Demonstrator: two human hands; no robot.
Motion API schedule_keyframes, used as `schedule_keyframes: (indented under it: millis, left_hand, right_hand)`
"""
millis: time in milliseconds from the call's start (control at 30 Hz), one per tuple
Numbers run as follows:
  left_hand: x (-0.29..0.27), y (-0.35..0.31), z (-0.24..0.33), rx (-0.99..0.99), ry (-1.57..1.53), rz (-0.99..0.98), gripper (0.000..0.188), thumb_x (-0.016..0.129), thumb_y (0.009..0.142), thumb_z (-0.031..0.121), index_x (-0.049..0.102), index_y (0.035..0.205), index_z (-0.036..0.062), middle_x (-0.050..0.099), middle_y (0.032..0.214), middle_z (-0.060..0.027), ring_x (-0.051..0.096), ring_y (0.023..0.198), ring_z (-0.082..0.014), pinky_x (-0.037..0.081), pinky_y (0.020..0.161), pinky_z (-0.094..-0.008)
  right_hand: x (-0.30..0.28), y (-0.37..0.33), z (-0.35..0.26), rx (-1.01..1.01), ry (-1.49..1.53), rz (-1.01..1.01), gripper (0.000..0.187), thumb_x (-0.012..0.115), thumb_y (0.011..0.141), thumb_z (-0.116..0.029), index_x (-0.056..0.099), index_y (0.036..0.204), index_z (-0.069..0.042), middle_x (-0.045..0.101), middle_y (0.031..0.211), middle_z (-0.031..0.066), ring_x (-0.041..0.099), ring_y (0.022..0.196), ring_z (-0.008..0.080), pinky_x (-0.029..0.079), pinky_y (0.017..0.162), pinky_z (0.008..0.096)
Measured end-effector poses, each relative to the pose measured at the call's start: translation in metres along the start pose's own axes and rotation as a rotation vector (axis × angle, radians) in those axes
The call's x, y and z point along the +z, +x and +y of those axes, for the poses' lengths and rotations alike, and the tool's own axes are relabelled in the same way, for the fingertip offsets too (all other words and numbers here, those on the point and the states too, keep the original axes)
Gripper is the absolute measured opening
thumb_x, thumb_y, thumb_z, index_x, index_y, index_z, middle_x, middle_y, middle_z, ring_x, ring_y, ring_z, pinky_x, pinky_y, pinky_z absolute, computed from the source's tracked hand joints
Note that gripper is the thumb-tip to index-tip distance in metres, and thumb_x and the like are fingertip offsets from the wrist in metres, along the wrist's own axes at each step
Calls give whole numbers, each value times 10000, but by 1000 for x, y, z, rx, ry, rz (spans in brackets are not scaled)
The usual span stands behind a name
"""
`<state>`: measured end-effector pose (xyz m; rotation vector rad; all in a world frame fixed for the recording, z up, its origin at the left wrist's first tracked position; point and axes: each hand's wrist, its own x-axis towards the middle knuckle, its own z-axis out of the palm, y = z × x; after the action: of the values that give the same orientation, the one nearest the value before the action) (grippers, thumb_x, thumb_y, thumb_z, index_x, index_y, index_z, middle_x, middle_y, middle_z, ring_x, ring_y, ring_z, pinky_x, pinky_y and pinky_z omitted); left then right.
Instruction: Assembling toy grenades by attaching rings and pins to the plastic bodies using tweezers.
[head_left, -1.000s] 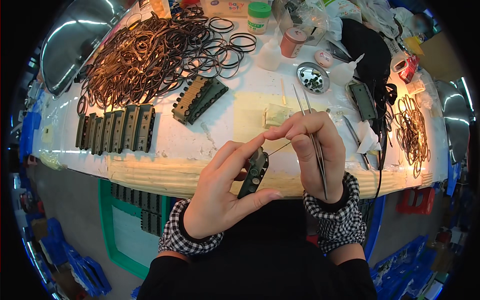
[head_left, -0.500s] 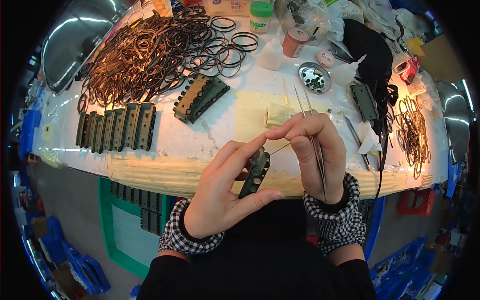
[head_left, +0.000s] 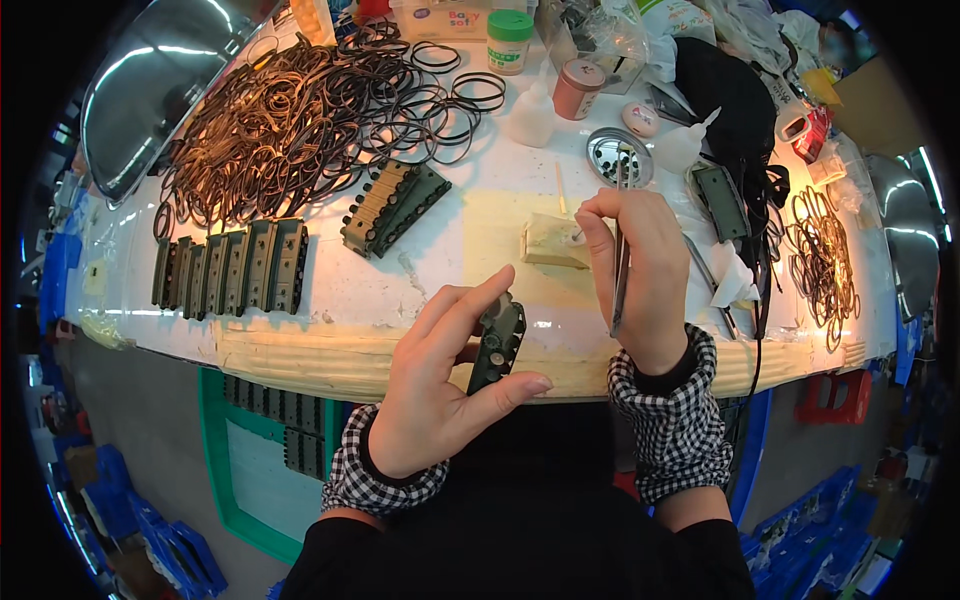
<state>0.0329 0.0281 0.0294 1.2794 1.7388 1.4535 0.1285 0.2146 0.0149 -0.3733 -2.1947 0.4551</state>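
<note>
My left hand (head_left: 425,385) grips a dark green model tank hull (head_left: 497,345) with small wheels along its side, tilted up between thumb and fingers. Part of the hull is hidden behind the fingers. Metal tweezers (head_left: 620,280) are held in my right hand (head_left: 655,265), their tips pointing away from me over a round metal dish (head_left: 592,168). Small dark green pieces (head_left: 606,160) lie in that dish. Whether the tweezer tips pinch one of them is too small to tell. Just left of my right hand sits a cream-coloured block (head_left: 545,240).
A heap of dark rubber bands (head_left: 270,130) covers the back left. Several green hulls (head_left: 235,265) stand in a row at left, with more hulls (head_left: 395,210) behind. White squeeze bottles (head_left: 530,115), a red tin (head_left: 578,88) and a black cable (head_left: 763,320) are on the table.
My right hand has moved away from the hull, taking the tweezers forward until their tips are over the dish. My left hand, still holding the hull, has shifted slightly left.
</note>
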Motion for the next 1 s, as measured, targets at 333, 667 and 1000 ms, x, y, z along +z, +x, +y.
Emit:
schedule_keyframes:
  millis: [333,667,1000]
  left_hand:
    - [-1,-4,1,26,83,39,774,803,741,273,431,1356,-14,532,1021,-97,577,910,-173,545,743,-295]
    - [-1,-3,5,85,97,16,767,823,710,253,467,1346,14,543,1015,-91,564,844,-172,503,721,-282]
    - [-5,-1,0,273,215,-49,788,837,667,295,511,1318,-5,562,983,-67,534,798,-145,469,696,-265]
  right_hand:
    - [-24,-5,-30,8,174,-81,261,748,703,-26,622,931,-41,628,839,94,579,808,292,466,704,349]
    - [-25,-12,-38,252,482,-292,200,749,719,-17,583,826,-50,599,769,55,571,719,207,444,651,298]
    - [-35,-7,-34,445,719,-499,192,732,793,-69,546,829,-41,537,721,-26,452,635,49,379,563,197]
